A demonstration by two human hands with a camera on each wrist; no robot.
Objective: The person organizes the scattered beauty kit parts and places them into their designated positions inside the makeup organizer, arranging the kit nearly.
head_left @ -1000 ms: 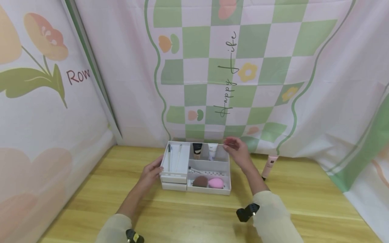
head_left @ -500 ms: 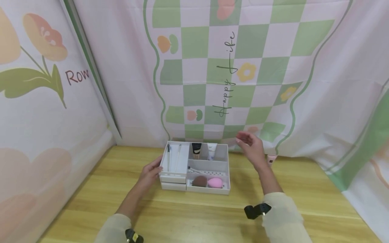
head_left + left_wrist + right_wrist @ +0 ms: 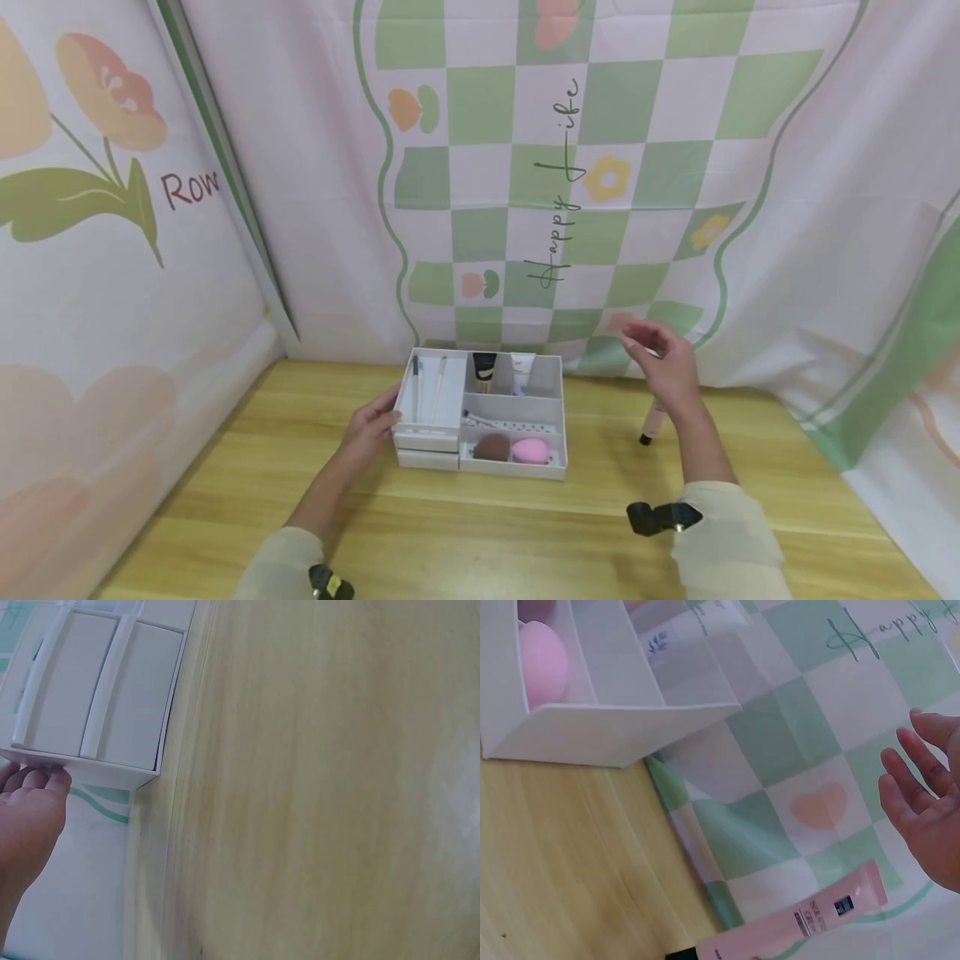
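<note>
A white desktop organizer [image 3: 513, 472] stands on the table in the head view. My left hand [image 3: 372, 423] rests against its left side; in the left wrist view its fingertips touch the side wall near the drawers [image 3: 131, 694]. My right hand [image 3: 663, 367] hovers in the air right of the organizer, fingers loosely bent and holding nothing. Below it a pink squeeze tube [image 3: 795, 922] with a black cap stands tilted against the curtain, partly hidden by the hand in the head view. The organizer holds a pink makeup sponge [image 3: 530, 451] and a brown sponge [image 3: 491, 447].
A black-topped tube [image 3: 483, 372] and a white tube [image 3: 522, 372] stand in the organizer's back compartment. Thin brushes [image 3: 417, 390] lie in its left top tray. A checked curtain [image 3: 547, 208] hangs behind the wooden table [image 3: 465, 533].
My right hand has moved right, from the organizer's back right corner to over the pink tube. My left hand stays at the organizer's left side.
</note>
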